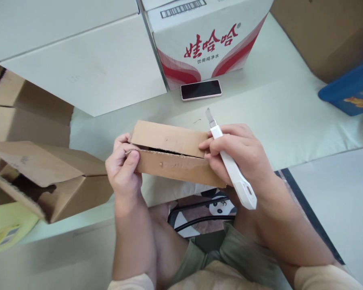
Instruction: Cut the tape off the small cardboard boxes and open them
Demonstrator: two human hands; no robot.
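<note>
Between my hands is a small brown cardboard box (pixel 175 167), tilted toward me, with a dark gap running along the seam between its two flaps. My left hand (pixel 124 165) grips the box's left end, thumb pressed on the near flap and fingers behind. A white utility knife (pixel 234 173) lies in my right hand (pixel 242 151), its blade out and pointing up and away. Fingers of that same hand also touch the box's right end.
A phone (pixel 201 90) lies on the pale cloth before a white-and-red carton (pixel 204 48). Opened brown boxes (pixel 75 197) stand at left, beside a large white box (pixel 87 68). At right are a blue container (pixel 351 90) and a brown carton (pixel 329 36).
</note>
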